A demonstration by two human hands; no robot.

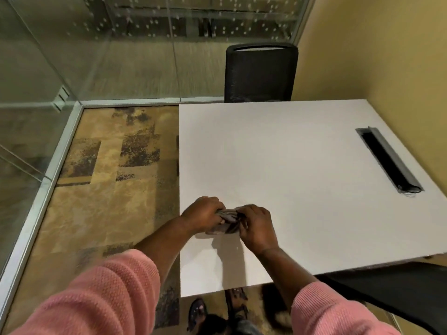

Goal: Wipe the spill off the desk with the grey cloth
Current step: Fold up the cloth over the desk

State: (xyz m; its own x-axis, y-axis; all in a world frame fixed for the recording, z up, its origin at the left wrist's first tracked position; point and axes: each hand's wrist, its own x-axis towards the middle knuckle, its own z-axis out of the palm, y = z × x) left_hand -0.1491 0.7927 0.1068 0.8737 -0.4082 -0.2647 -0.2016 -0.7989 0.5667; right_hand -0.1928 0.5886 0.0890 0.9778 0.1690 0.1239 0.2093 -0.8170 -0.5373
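Near desk (290,165) left edge, bunched grey cloth (226,222) lying left-right, left hand (202,212) and right hand (256,226) each clutching an end

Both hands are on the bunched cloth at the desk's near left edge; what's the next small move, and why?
Probably flatten the bunched grey cloth onto the white desk: the left hand and right hand hold it wadded, and no spill is visible.

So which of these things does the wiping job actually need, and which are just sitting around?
Part of the job:
crumpled grey cloth
white rectangular desk
left hand and right hand, both gripping the cloth

Just around:
black mesh-backed chair
dark cable slot in the desktop
patterned tan carpet

No spill is visible.
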